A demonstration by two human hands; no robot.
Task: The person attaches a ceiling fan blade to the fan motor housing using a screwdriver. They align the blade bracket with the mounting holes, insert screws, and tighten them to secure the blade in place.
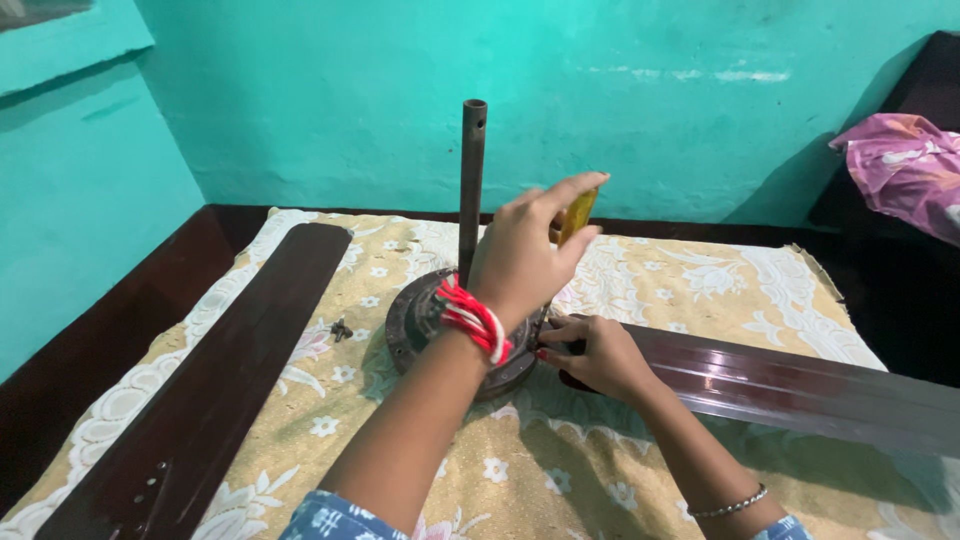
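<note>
- Head view: my left hand point(525, 250) is raised over the fan motor housing point(425, 325), fingers closed on the yellow handle of a tool point(578, 215); the tool's shaft is hidden behind my hand, so I cannot tell where its tip sits.
- My right hand point(595, 355) lies low at the right rim of the housing, fingers curled on the root end of the attached fan blade point(790, 385), pressing it at the joint.
- Housing position: near the middle of the surface point(700, 290), on a yellow floral cloth, with a downrod point(472, 180) standing upright from its centre, just left of my left hand.
- Attached blade: runs from the housing out to the right, past the cloth's right edge and out of frame.
- Loose fan blade point(215, 390): lies diagonally on the left part of the cloth, apart from the housing, its near end showing mounting holes.
- Small dark fastener point(342, 329): rests on the cloth between the loose blade and the housing.
- Open room: bare cloth lies behind the housing toward the turquoise wall point(400, 90) and in front of it toward me; a dark border of the surface shows along the left edge.
- Pink fabric point(905, 165) lies off to the far right, well apart.
</note>
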